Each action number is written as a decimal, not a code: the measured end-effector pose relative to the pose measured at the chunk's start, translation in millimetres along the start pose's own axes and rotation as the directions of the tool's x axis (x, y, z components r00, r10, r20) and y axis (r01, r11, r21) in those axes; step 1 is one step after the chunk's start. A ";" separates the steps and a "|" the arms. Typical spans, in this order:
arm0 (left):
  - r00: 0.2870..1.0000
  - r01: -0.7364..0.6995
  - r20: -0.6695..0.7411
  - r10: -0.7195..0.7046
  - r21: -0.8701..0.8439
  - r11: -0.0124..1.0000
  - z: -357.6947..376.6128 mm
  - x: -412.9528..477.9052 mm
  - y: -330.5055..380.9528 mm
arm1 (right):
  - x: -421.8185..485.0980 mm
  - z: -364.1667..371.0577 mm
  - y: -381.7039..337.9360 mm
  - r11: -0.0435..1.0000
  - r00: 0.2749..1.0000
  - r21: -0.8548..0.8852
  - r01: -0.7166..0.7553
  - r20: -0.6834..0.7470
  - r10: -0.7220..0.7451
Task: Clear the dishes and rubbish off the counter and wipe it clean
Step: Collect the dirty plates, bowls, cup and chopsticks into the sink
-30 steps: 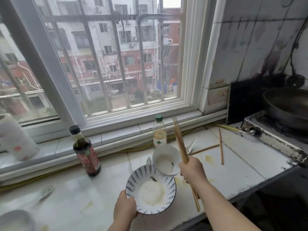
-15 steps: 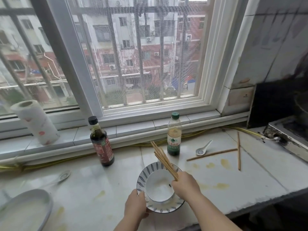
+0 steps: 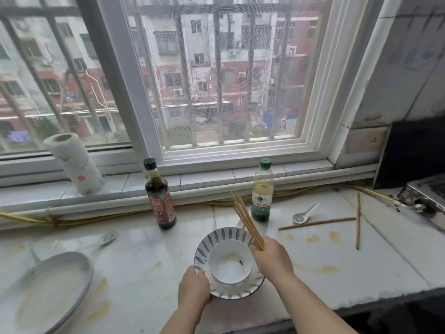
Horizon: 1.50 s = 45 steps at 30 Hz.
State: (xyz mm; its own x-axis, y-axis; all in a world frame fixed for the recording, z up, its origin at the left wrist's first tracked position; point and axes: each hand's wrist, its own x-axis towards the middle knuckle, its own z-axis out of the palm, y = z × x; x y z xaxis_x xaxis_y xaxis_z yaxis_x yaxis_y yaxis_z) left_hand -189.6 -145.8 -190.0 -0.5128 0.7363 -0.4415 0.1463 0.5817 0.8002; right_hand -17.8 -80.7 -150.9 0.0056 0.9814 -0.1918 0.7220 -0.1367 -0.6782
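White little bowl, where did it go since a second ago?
The small white bowl moved from behind the blue-patterned white bowl to sit nested inside it. The bundle of wooden chopsticks in the right hand tipped from upright to leaning left. The left hand keeps gripping the patterned bowl's rim; the dark sauce bottle and green-capped clear bottle stayed put.

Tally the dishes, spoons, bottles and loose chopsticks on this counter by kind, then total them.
Bowls: 2, patterned bowl and white bowl
Plates: 1, plate
Spoons: 2, left spoon, right spoon
Bottles: 2, dark bottle, green-capped bottle
Loose chopsticks: 2, crosswise chopstick, lengthwise chopstick
Total: 9
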 end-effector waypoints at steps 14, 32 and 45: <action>0.933 -0.010 -0.359 -0.024 -0.092 0.996 -179.2 11.3 -22.1 | -37.2 101.6 -130.6 0.871 0.964 0.449 0.199 0.072 -0.257; 0.811 0.151 -0.559 -0.175 -0.090 0.984 -327.5 33.2 -94.8 | -79.2 203.5 -206.0 0.901 0.915 0.380 0.208 0.250 -0.316; 0.848 0.161 -0.493 -0.195 -0.111 0.981 -335.4 53.8 -111.0 | -90.2 199.0 -192.7 0.916 0.951 0.377 0.134 0.210 -0.226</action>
State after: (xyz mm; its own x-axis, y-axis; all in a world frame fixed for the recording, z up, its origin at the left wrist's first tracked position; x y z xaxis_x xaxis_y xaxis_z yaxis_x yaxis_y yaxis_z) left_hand -517.1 -286.7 -166.3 -0.8803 0.3408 -0.3299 -0.0325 0.6506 0.7587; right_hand -295.1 -169.7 -144.1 -0.3032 0.9361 -0.1784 0.4015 -0.0444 -0.9148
